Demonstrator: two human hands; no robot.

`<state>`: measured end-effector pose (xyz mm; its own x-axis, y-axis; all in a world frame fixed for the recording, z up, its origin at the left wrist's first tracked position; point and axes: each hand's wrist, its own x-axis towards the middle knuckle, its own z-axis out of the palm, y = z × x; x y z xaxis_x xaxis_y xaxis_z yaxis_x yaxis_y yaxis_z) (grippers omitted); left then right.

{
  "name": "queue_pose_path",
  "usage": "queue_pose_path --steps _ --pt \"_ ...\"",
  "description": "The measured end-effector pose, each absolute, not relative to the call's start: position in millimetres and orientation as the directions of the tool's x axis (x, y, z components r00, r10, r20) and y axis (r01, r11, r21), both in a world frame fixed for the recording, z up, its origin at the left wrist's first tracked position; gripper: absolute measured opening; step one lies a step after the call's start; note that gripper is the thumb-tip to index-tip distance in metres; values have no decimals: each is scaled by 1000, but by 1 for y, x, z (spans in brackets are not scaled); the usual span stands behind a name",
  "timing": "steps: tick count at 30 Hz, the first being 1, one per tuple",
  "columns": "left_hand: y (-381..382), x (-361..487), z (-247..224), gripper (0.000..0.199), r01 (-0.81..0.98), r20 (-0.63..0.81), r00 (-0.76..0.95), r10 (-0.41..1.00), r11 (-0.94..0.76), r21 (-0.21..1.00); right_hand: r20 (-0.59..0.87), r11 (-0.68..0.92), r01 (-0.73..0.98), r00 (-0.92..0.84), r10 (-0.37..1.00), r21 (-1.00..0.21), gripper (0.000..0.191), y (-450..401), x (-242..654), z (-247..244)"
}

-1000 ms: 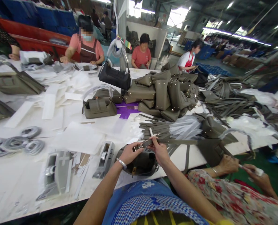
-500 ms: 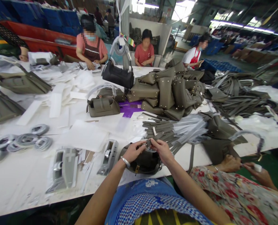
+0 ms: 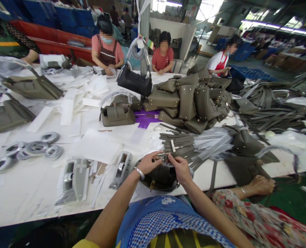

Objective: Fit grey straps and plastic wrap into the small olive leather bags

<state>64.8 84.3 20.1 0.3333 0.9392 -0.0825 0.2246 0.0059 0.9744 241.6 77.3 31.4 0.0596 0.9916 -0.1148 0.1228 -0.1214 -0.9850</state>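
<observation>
An olive handbag with a gold clasp on its near side lies open in front of me at the table edge. Above its dark opening, my left hand pinches a short olive strap end with a shiny metal buckle. My right hand is closed on the other side of that strap, fingertips close to the left ones. The fingers partly cover the strap, so its exact fastening is hidden. A grey tape dispenser stands left of the bag, and olive straps lie just beyond my hands.
A large heap of olive bags lies across the table, beside a black handbag. Further left are a second tape dispenser, plastic-wrapped rings and white sheets. A co-worker's hand is close on my right.
The view has shifted slightly, moving the scene to the right. My hands stay on the strap above the bag. The co-worker's far hand on the right has swung outward to the frame's edge.
</observation>
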Motion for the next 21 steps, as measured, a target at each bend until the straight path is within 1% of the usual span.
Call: queue_pose_path --steps 2,4,6,8,10,12,13,15,16,18,20,21 --pt "84 66 22 43 283 -89 315 945 -4 959 -4 -3 311 -1 1000 -950 27 75 244 34" --pt "84 69 24 38 349 -87 278 957 -17 937 96 129 443 -96 991 -887 23 73 244 38" --pt "83 73 24 33 375 -66 252 966 -34 926 150 212 500 -161 975 -840 21 73 242 42" --pt "82 77 23 32 317 -37 259 965 -49 947 142 206 487 -166 976 -849 20 76 240 44" --pt "79 78 21 37 209 -22 300 954 -43 977 50 103 399 -140 989 -911 22 82 238 47" --pt "75 76 18 46 121 -18 334 942 -24 992 -104 -72 227 -133 986 -971 26 88 239 52" --pt "73 74 17 50 100 -13 336 942 -22 995 -181 -165 117 -142 973 -979 27 92 242 56" --pt "69 67 15 51 91 6 316 949 -37 995 -286 -310 -113 -185 940 -944 26 100 250 66" --pt "68 63 14 48 98 17 299 954 -49 994 -303 -346 -220 -206 930 -912 24 103 255 72" --pt "65 56 13 43 122 32 259 965 -66 990 -282 -348 -391 -217 935 -852 26 111 267 83" --pt "63 50 12 39 153 45 210 977 -78 985 -209 -256 -499 -149 966 -828 30 118 277 93" --pt "63 48 11 38 169 56 184 981 -88 982 -166 -190 -519 -93 982 -833 31 121 282 97"
